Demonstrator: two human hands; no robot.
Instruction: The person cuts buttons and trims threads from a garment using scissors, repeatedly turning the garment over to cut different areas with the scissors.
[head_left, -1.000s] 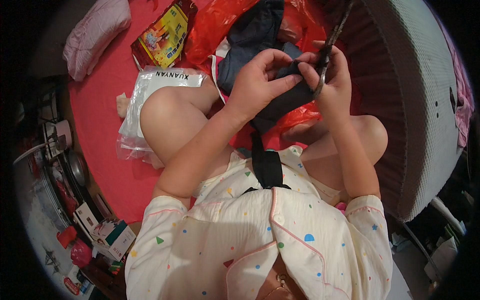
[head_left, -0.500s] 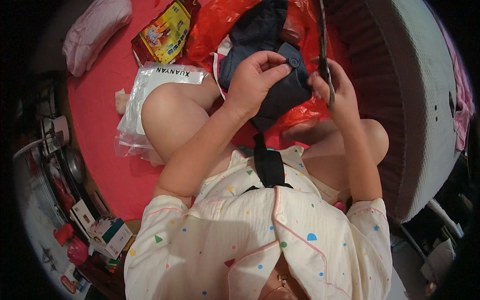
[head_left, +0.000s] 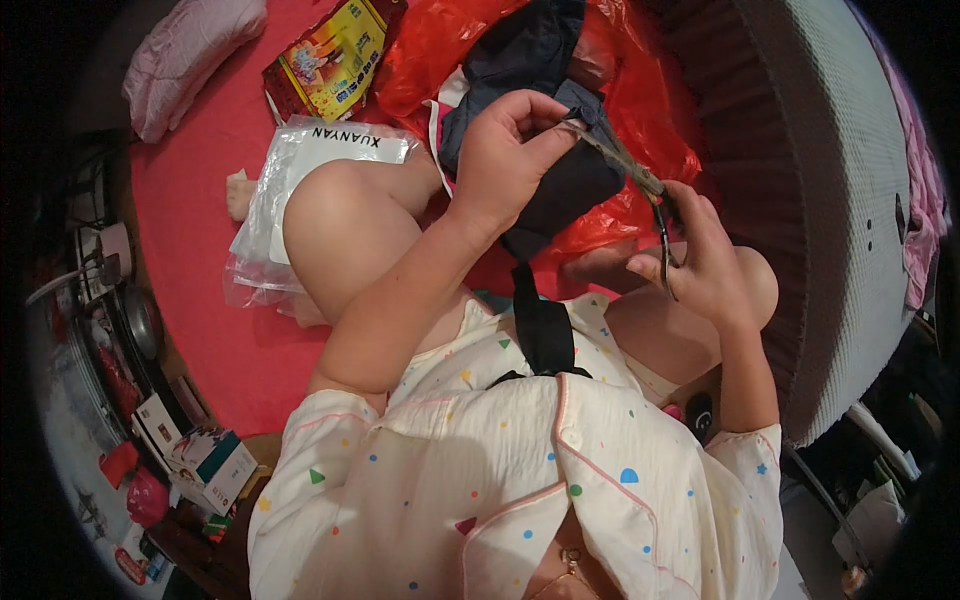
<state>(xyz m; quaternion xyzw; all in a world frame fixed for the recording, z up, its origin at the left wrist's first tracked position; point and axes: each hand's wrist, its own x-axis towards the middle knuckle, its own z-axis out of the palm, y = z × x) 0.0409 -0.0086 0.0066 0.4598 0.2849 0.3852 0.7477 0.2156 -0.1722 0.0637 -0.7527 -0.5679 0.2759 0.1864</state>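
Observation:
My left hand [head_left: 508,155] is closed, pinching the edge of a dark navy garment [head_left: 565,195] between thumb and fingertips. Metal scissors [head_left: 640,175] are in my right hand [head_left: 705,265], with thumb and fingers at the handles. Their blades point up and left, and the tips lie right at the pinched cloth beside my left fingertips. The button seen on this cloth earlier is hidden now. The garment spreads over a red plastic bag [head_left: 640,100] between my knees.
A clear plastic bag [head_left: 262,215] with lettering lies by my left knee. Beyond it are a yellow and red package [head_left: 330,65] and a pink pillow [head_left: 190,65] on the red sheet [head_left: 205,300]. To the right rises a padded grey side [head_left: 850,200]; boxes [head_left: 215,470] stand lower left.
My right hand has moved down and right and turned the scissors, so the blades now reach left to the cloth. My left hand has risen slightly, still pinching the garment.

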